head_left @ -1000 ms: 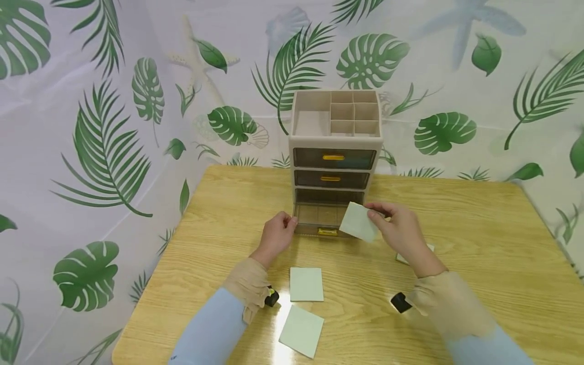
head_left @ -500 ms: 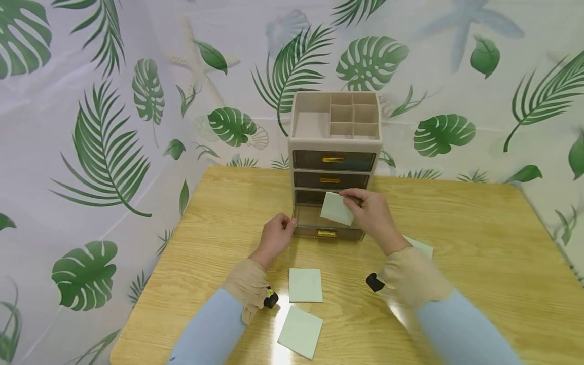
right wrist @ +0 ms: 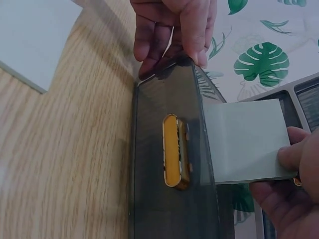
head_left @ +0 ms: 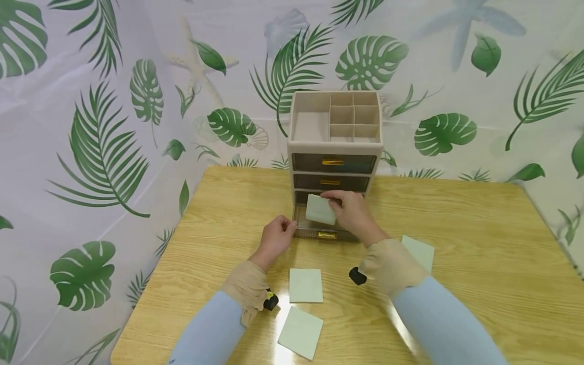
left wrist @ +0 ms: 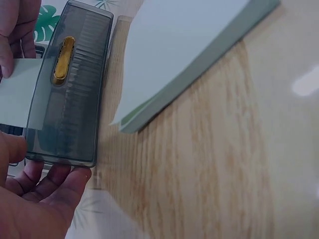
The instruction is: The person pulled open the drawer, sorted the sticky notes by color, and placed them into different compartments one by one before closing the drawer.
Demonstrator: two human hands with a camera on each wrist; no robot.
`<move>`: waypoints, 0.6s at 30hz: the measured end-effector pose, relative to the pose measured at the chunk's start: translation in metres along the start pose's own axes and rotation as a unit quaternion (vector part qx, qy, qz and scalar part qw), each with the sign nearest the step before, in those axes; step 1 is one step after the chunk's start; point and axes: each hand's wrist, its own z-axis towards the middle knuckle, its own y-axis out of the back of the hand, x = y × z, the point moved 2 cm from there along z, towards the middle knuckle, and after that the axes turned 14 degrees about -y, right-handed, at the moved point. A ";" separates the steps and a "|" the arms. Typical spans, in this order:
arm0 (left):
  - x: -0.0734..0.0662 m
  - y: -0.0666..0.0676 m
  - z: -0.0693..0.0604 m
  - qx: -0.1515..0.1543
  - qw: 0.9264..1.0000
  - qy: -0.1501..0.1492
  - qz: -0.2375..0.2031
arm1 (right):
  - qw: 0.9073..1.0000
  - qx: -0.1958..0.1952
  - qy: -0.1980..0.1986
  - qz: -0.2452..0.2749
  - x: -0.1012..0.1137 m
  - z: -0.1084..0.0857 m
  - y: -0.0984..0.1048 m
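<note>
A pale green sticky note pad, pinched by its right edge in my right hand, is tilted over the pulled-out bottom drawer. In the right wrist view, the pad reaches in behind the smoky drawer front with its gold handle. My left hand grips the drawer's left front corner; the left wrist view has its thumb and fingers on either side of that end. The drawer belongs to a beige desktop organizer.
Two more pads lie in front of the drawer, one nearer pad and one farther pad. Another pad lies right, partly behind the right forearm. A leaf-print cloth backs the wooden table.
My right hand has carried the pad leftward, from beside the drawer's right front corner to above the drawer's inside. The left hand stays at the drawer's left corner.
</note>
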 end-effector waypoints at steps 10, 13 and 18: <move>0.006 -0.001 -0.001 -0.003 1.000 -0.022 -0.001 | 0.999 0.047 -0.006 -0.004 0.004 0.005 -0.023; 0.008 -0.001 -0.001 0.010 0.999 -0.038 0.010 | 0.998 0.057 -0.010 -0.003 0.005 0.007 -0.029; 0.012 -0.001 0.000 0.023 0.998 -0.053 0.016 | 0.998 0.065 -0.012 -0.011 0.004 0.009 -0.038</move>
